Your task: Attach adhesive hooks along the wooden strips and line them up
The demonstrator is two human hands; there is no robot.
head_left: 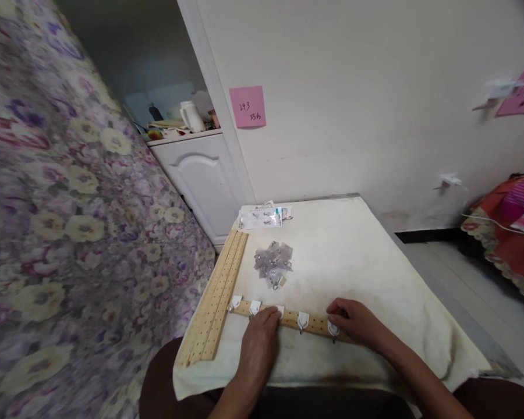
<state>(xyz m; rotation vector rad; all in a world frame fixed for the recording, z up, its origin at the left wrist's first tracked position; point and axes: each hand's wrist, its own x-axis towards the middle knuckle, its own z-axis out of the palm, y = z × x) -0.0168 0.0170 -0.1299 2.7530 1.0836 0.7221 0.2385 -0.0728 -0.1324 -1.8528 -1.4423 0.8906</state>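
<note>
**Both hands on hook strip, lower centre**

Left hand (pixel 258 343) lay flat, not gripping, with its fingertips pressing the perforated wooden strip (pixel 317 323). Right hand (pixel 358 323) was curled over the strip's right end; couldn't tell if it gripped. The strip lay across the white cloth (pixel 375 262) and carried five white hooks (pixel 303 319). Two spare strips (pixel 218 299) ran along the cloth's left edge. Further up, mid-frame, sat a pile of bagged hooks (pixel 273 265), then a hook pack (pixel 259 217) at the far edge. Upper centre: pink sticky note (pixel 247 106) on the wall, white cabinet (pixel 201 174) below-left.
</note>
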